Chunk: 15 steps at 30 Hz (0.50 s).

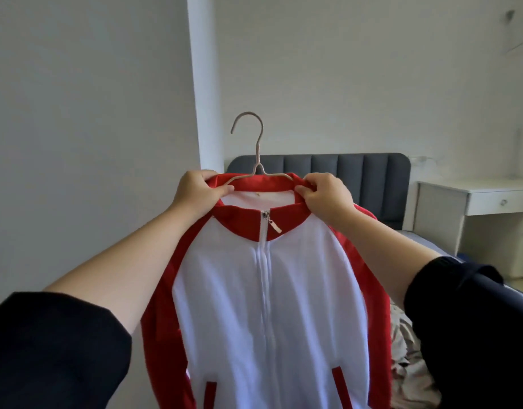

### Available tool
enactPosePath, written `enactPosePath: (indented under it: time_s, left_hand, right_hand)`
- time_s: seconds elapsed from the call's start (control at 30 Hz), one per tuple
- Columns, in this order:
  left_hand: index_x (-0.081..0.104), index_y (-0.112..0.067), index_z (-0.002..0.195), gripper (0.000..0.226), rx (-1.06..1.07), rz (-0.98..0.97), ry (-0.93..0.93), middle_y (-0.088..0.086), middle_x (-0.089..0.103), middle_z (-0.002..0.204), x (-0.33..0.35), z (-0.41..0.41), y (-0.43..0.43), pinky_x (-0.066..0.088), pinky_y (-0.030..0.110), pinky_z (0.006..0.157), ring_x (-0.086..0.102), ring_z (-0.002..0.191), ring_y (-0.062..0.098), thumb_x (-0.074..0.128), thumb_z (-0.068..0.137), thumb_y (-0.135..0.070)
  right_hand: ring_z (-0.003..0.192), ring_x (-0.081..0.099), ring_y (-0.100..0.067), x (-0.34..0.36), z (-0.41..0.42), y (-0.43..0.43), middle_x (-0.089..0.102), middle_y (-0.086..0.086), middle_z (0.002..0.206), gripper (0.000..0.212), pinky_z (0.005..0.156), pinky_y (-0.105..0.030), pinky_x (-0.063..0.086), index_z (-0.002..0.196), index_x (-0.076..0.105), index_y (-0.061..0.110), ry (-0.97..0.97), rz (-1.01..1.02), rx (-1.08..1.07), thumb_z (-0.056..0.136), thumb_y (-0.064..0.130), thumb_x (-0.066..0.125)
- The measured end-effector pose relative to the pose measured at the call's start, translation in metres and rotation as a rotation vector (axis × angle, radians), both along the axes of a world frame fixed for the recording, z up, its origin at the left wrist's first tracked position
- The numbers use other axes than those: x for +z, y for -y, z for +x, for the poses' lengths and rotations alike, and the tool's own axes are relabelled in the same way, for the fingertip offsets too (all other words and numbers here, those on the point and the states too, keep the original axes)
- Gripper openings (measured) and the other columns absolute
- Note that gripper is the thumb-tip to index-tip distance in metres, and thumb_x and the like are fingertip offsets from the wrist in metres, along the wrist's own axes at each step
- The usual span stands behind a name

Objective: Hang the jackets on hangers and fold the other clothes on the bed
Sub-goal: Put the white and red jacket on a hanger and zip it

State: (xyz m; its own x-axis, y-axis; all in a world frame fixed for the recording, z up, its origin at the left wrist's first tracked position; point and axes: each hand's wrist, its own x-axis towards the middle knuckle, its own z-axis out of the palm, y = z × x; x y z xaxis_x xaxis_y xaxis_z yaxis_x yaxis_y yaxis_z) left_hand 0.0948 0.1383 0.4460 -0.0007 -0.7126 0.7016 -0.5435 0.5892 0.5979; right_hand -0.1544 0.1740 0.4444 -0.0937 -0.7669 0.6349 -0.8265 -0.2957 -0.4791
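A white zip-up jacket (224, 305) with red sleeves and a red collar is held up in front of me, zipped to the neck. A beige hanger (257, 149) sits inside it, its hook standing up above the collar. My left hand (199, 191) pinches the left side of the red collar. My right hand (325, 194) pinches the collar's right side. Both arms are stretched out, with dark sleeves pushed up. The hanger's shoulders are hidden inside the jacket.
Behind the jacket is the bed with a dark grey padded headboard (372, 178). A crumpled beige garment (407, 358) lies on the bed at lower right. A white desk with a drawer (490, 199) stands right of the bed. A plain wall fills the left.
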Motion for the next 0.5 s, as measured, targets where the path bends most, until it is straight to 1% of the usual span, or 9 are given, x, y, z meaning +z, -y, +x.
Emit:
enactPosePath:
  time_s: [0.07, 0.13, 0.17, 0.23, 0.27, 0.33, 0.37, 0.43, 0.5]
  left_hand:
    - [0.071, -0.015, 0.069, 0.009, 0.019, 0.026, -0.035, -0.004, 0.062, 0.058, 0.002, 0.034, -0.003, 0.039, 0.016, 0.053, 0.053, 0.058, 0.012, 0.078, 0.075, -0.017]
    - [0.073, -0.01, 0.077, 0.008, 0.083, 0.03, -0.052, 0.006, 0.067, 0.067, 0.001, 0.067, -0.006, 0.042, 0.022, 0.06, 0.057, 0.063, 0.014, 0.077, 0.076, -0.016]
    - [0.072, -0.011, 0.076, 0.007, 0.124, 0.03, -0.057, 0.005, 0.067, 0.067, 0.0, 0.083, -0.006, 0.042, 0.022, 0.06, 0.056, 0.062, 0.013, 0.077, 0.076, -0.017]
    - [0.066, -0.019, 0.064, 0.016, 0.207, 0.029, -0.066, -0.011, 0.058, 0.052, -0.004, 0.115, -0.008, 0.035, 0.011, 0.05, 0.05, 0.052, 0.002, 0.077, 0.076, -0.017]
    - [0.062, -0.02, 0.059, 0.023, 0.246, 0.029, -0.068, -0.013, 0.052, 0.045, -0.007, 0.131, -0.008, 0.031, 0.009, 0.045, 0.046, 0.046, -0.002, 0.076, 0.076, -0.017]
    - [0.063, -0.017, 0.061, 0.02, 0.325, 0.039, -0.073, -0.012, 0.051, 0.046, -0.013, 0.166, -0.009, 0.031, 0.01, 0.046, 0.045, 0.044, -0.002, 0.076, 0.076, -0.017]
    - [0.067, -0.014, 0.065, 0.015, 0.368, 0.041, -0.071, -0.008, 0.055, 0.052, -0.017, 0.185, -0.009, 0.034, 0.014, 0.05, 0.047, 0.049, 0.0, 0.076, 0.076, -0.018]
    - [0.07, -0.009, 0.074, 0.013, 0.443, 0.037, -0.072, 0.003, 0.061, 0.063, -0.026, 0.224, -0.004, 0.038, 0.024, 0.059, 0.052, 0.059, 0.011, 0.076, 0.077, -0.019]
    - [0.07, -0.009, 0.075, 0.013, 0.502, 0.052, -0.097, 0.005, 0.063, 0.066, -0.036, 0.264, 0.004, 0.038, 0.025, 0.061, 0.054, 0.062, 0.014, 0.076, 0.077, -0.02]
  right_hand:
    - [0.063, 0.052, -0.014, 0.003, 0.031, 0.004, 0.055, 0.011, 0.063, 0.023, 0.051, -0.025, 0.031, 0.068, 0.058, 0.025, -0.054, 0.001, 0.032, 0.091, 0.031, 0.057]
    - [0.068, 0.054, -0.019, 0.002, 0.066, 0.01, 0.056, 0.009, 0.064, 0.021, 0.055, -0.027, 0.034, 0.071, 0.059, 0.025, -0.07, -0.007, 0.075, 0.09, 0.031, 0.057]
    - [0.07, 0.055, -0.02, 0.001, 0.084, 0.013, 0.058, 0.008, 0.066, 0.02, 0.058, -0.027, 0.035, 0.071, 0.059, 0.025, -0.072, -0.006, 0.097, 0.09, 0.031, 0.056]
    - [0.074, 0.058, -0.024, -0.001, 0.119, 0.02, 0.062, 0.002, 0.072, 0.019, 0.061, -0.029, 0.039, 0.073, 0.06, 0.023, -0.084, 0.002, 0.135, 0.09, 0.031, 0.056]
    - [0.076, 0.059, -0.026, -0.003, 0.137, 0.024, 0.064, 0.0, 0.075, 0.018, 0.063, -0.03, 0.042, 0.076, 0.062, 0.021, -0.087, 0.003, 0.151, 0.09, 0.031, 0.056]
    - [0.08, 0.059, -0.028, -0.008, 0.174, 0.035, 0.066, -0.004, 0.081, 0.018, 0.067, -0.033, 0.047, 0.083, 0.066, 0.016, -0.074, -0.001, 0.193, 0.09, 0.031, 0.056]
    - [0.08, 0.059, -0.029, -0.013, 0.193, 0.041, 0.065, -0.005, 0.081, 0.019, 0.067, -0.033, 0.046, 0.084, 0.065, 0.015, -0.071, -0.002, 0.22, 0.09, 0.031, 0.057]
    - [0.076, 0.056, -0.03, -0.023, 0.233, 0.056, 0.059, -0.002, 0.074, 0.02, 0.063, -0.031, 0.039, 0.076, 0.058, 0.017, -0.09, -0.006, 0.281, 0.09, 0.031, 0.057]
    - [0.07, 0.05, -0.03, -0.034, 0.273, 0.075, 0.053, -0.001, 0.069, 0.024, 0.059, -0.031, 0.033, 0.07, 0.049, 0.02, -0.123, -0.018, 0.332, 0.089, 0.031, 0.056]
